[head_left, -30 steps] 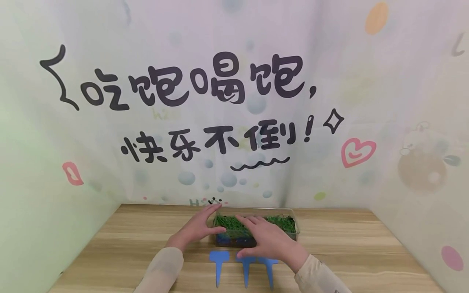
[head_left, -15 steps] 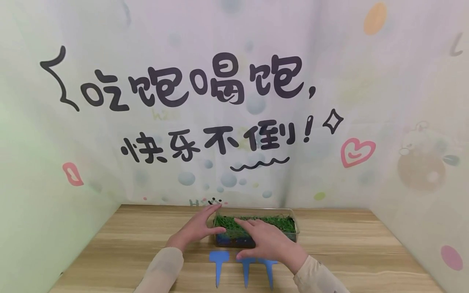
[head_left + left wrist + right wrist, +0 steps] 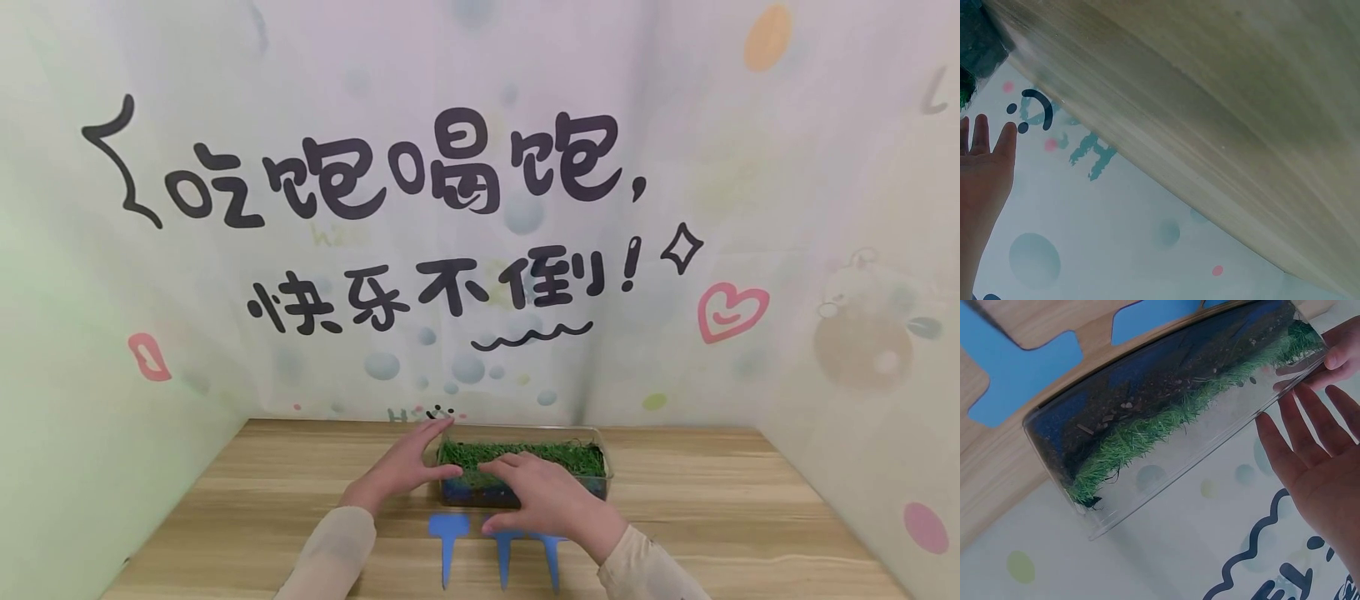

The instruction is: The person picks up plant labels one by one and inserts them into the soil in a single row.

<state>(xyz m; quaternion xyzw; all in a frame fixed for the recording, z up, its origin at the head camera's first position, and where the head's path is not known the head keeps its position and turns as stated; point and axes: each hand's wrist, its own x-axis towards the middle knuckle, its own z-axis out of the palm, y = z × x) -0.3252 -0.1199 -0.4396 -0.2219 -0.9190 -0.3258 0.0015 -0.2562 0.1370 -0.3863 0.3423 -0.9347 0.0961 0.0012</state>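
Observation:
A clear rectangular container stands on the table, filled with blue and dark layers under green grass. In the right wrist view the dark layer shows bits of gravel beneath the grass. My left hand is at the container's left end, fingers stretched toward its back corner and thumb toward the front. My right hand is held over the front of the container, fingers spread toward the grass and holding nothing. Three blue T-shaped plant labels lie in front, two partly behind the right hand.
The wood-grain table extends to both sides of the container. Behind it hangs a pale printed curtain with black lettering, close to the table's back edge. Similar pale sheets bound the left and right sides.
The right hand's fingers have dipped slightly over the grass, and the hand has shifted a little toward the front left. The left hand, container and labels have stayed in place.

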